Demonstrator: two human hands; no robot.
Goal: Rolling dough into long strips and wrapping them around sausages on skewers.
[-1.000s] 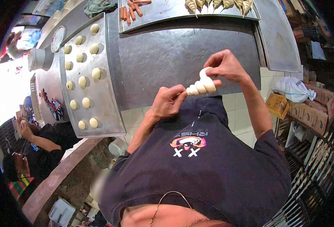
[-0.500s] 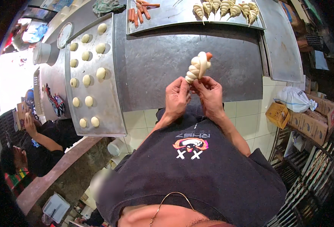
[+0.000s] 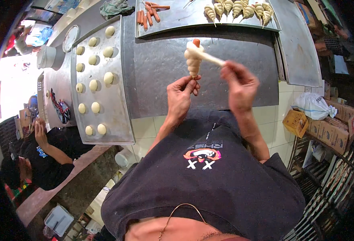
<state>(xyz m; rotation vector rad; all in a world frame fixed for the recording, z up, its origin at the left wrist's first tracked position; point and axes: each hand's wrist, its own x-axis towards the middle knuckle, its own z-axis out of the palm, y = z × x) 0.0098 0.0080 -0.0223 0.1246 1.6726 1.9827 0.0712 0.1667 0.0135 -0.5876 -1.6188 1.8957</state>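
My left hand [image 3: 182, 94] pinches the lower end of a skewered sausage wrapped in dough [image 3: 193, 64], held upright above the dark worktop. Pale dough coils round it, and the reddish sausage tip [image 3: 196, 41] shows at the top. From near the top, a loose strip of dough [image 3: 211, 58] stretches to the right. Its far end is in the closed fingers of my right hand [image 3: 240, 83], which is somewhat blurred. The lower end of the skewer is mostly hidden by my left fingers.
Left of the worktop [image 3: 157, 92], a long metal tray [image 3: 104, 100] bears rows of dough balls. At the back, another metal tray [image 3: 181, 20] carries bare sausages [image 3: 148, 16] and several wrapped skewers [image 3: 238, 9]. Cardboard boxes [image 3: 325, 132] stand at right; a co-worker [image 3: 44, 156] is at left.
My right hand has moved away to the right, drawing the dough strip out from the wrapped sausage. My left hand has shifted slightly left, and the sausage now stands more upright.
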